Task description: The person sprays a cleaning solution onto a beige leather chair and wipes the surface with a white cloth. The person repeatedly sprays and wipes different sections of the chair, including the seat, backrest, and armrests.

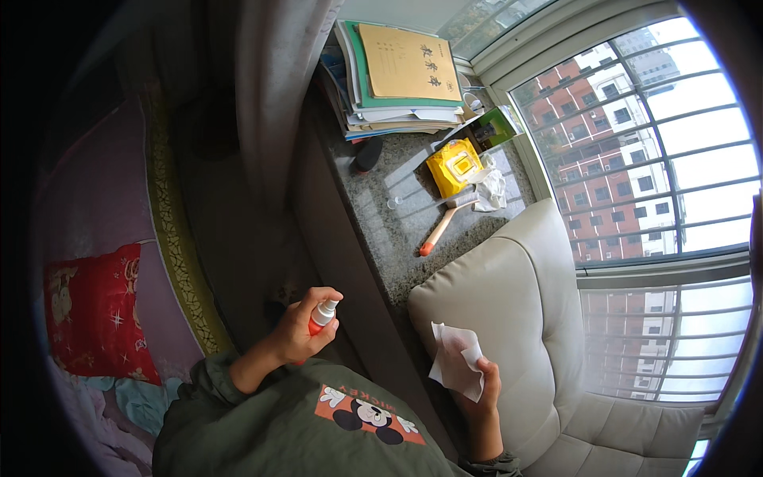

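Observation:
My left hand [298, 331] is closed around a small red spray bottle [323, 316] with a white pump top, the index finger resting on the nozzle. My right hand [486, 387] pinches a white wipe [458, 361] by its lower right edge, and the wipe hangs in front of a cream leather cushion [495, 298]. On the granite sill beyond lie a wooden-handled brush [440, 231] with an orange tip, a yellow pack of wipes [458, 167] and a crumpled white tissue [492, 189].
A stack of papers and folders [411, 65] stands at the sill's far end, a dark oval object [369, 155] beside it. A barred window [638, 143] runs along the right. A bed with a red pillow [98, 313] is at the left; a curtain [271, 101] hangs between.

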A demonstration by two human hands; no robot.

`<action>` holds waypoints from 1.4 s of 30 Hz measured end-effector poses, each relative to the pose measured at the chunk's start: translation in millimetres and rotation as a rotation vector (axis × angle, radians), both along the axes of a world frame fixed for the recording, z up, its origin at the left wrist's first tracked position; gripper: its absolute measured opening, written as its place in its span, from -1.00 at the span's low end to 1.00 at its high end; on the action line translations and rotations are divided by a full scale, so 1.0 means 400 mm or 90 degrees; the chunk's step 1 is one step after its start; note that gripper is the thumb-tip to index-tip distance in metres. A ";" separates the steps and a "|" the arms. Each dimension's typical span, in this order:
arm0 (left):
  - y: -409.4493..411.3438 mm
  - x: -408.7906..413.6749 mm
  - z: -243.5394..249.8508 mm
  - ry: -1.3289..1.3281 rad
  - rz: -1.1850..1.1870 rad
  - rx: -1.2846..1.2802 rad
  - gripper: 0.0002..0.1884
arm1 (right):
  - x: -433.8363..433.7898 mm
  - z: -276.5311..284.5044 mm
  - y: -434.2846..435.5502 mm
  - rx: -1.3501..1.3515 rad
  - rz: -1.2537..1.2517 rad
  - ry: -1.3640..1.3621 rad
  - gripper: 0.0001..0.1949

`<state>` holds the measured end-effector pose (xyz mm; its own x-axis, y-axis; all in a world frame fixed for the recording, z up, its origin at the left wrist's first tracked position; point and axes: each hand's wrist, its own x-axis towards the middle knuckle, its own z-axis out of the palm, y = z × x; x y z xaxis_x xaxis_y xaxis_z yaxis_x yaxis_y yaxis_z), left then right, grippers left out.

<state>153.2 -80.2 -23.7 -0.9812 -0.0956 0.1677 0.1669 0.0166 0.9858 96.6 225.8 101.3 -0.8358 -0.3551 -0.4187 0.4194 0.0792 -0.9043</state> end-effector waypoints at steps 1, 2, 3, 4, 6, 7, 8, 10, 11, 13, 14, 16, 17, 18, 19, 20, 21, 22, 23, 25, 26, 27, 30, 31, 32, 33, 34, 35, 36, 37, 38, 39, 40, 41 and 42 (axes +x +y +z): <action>0.000 0.000 0.012 0.002 -0.005 0.002 -0.57 | 0.021 0.008 0.000 -0.200 -0.157 -0.146 -0.35; 0.002 0.001 0.018 -0.014 -0.017 0.021 -0.57 | 0.036 0.005 0.007 -0.280 -0.217 -0.165 -0.39; 0.004 -0.004 0.022 -0.033 -0.037 0.039 -0.57 | 0.052 -0.005 0.014 -0.336 -0.252 -0.179 -0.39; 0.006 -0.010 0.032 -0.034 -0.043 0.021 -0.57 | 0.065 -0.022 0.019 -0.397 -0.284 -0.195 -0.40; 0.017 -0.029 0.052 -0.038 -0.083 0.015 -0.58 | 0.077 -0.030 0.029 -0.498 -0.324 -0.213 -0.41; 0.021 -0.036 0.067 -0.049 -0.102 0.020 -0.58 | 0.074 -0.027 0.028 -0.512 -0.341 -0.195 -0.42; 0.029 -0.043 0.074 -0.042 -0.118 0.012 -0.58 | 0.064 -0.019 0.025 -0.524 -0.356 -0.178 -0.42; 0.048 -0.057 0.076 -0.030 -0.153 -0.003 -0.57 | 0.037 -0.007 0.039 -0.529 -0.380 -0.130 -0.43; 0.056 -0.068 0.081 -0.018 -0.173 -0.008 -0.57 | 0.013 -0.019 0.086 -0.575 -0.359 -0.122 -0.47; 0.075 -0.082 0.094 -0.003 -0.214 -0.032 -0.55 | -0.035 -0.071 0.187 -0.141 -0.412 0.064 -0.53; 0.077 -0.084 0.101 0.008 -0.219 -0.038 -0.55 | -0.021 -0.065 0.211 0.029 -0.452 0.177 -0.54; 0.076 -0.080 0.096 0.002 -0.223 -0.020 -0.55 | -0.003 -0.058 0.239 0.379 -0.498 0.386 -0.56; 0.074 -0.086 0.096 -0.001 -0.224 -0.011 -0.55 | -0.001 -0.051 0.240 0.461 -0.477 0.450 -0.56; 0.072 -0.088 0.098 -0.011 -0.225 -0.010 -0.55 | 0.012 -0.039 0.231 0.543 -0.451 0.506 -0.56; 0.071 -0.090 0.097 -0.019 -0.224 -0.010 -0.55 | 0.019 -0.034 0.222 0.625 -0.422 0.561 -0.57; 0.070 -0.092 0.095 -0.026 -0.222 -0.010 -0.55 | 0.017 -0.041 0.204 0.627 -0.378 0.573 -0.55; 0.071 -0.094 0.094 -0.032 -0.221 -0.009 -0.55 | 0.014 -0.051 0.174 0.629 -0.334 0.584 -0.54; 0.073 -0.099 0.097 -0.031 -0.223 -0.008 -0.55 | 0.010 -0.063 0.146 0.630 -0.290 0.596 -0.53; 0.072 -0.101 0.102 -0.031 -0.220 -0.007 -0.55 | 0.004 -0.082 0.122 0.663 -0.262 0.603 -0.50; 0.073 -0.107 0.110 -0.027 -0.211 -0.013 -0.55 | -0.014 -0.134 0.088 0.728 -0.207 0.620 -0.45; 0.073 -0.111 0.112 -0.026 -0.204 -0.015 -0.55 | -0.027 -0.157 0.078 0.787 -0.193 0.581 -0.33; 0.075 -0.113 0.114 -0.024 -0.198 -0.019 -0.55 | -0.048 -0.178 0.073 0.834 -0.195 0.575 -0.31; 0.081 -0.118 0.118 -0.030 -0.186 -0.040 -0.55 | -0.142 -0.202 0.039 0.921 -0.183 0.553 -0.24; 0.087 -0.119 0.118 -0.034 -0.179 -0.030 -0.56 | -0.185 -0.196 0.017 0.914 -0.147 0.574 -0.26; 0.093 -0.119 0.118 -0.039 -0.171 -0.021 -0.57 | -0.224 -0.188 -0.009 0.904 -0.112 0.594 -0.28; 0.098 -0.119 0.114 -0.045 -0.166 -0.009 -0.57 | -0.235 -0.188 -0.024 0.899 -0.076 0.611 -0.29; 0.101 -0.122 0.110 -0.051 -0.166 -0.009 -0.57 | -0.226 -0.196 -0.030 0.900 -0.015 0.647 -0.31; 0.104 -0.126 0.109 -0.057 -0.168 -0.009 -0.57 | -0.215 -0.203 -0.036 0.899 0.045 0.681 -0.33; 0.109 -0.125 0.109 -0.054 -0.168 -0.005 -0.58 | -0.209 -0.205 -0.038 0.900 0.101 0.717 -0.35; 0.110 -0.126 0.106 -0.048 -0.161 0.003 -0.58 | -0.175 -0.209 -0.036 0.882 0.138 0.719 -0.36; 0.106 -0.127 0.100 -0.043 -0.152 0.002 -0.58 | -0.104 -0.221 -0.025 0.864 0.174 0.721 -0.38; 0.103 -0.127 0.096 -0.036 -0.145 0.004 -0.58 | -0.045 -0.229 -0.008 0.850 0.211 0.721 -0.38; 0.099 -0.128 0.091 -0.031 -0.137 0.005 -0.58 | -0.013 -0.236 0.013 0.871 0.214 0.725 -0.38; 0.095 -0.132 0.089 -0.025 -0.130 0.005 -0.58 | 0.008 -0.239 0.043 0.893 0.219 0.732 -0.37; 0.088 -0.136 0.087 -0.022 -0.125 0.005 -0.58 | 0.016 -0.238 0.067 0.915 0.224 0.735 -0.37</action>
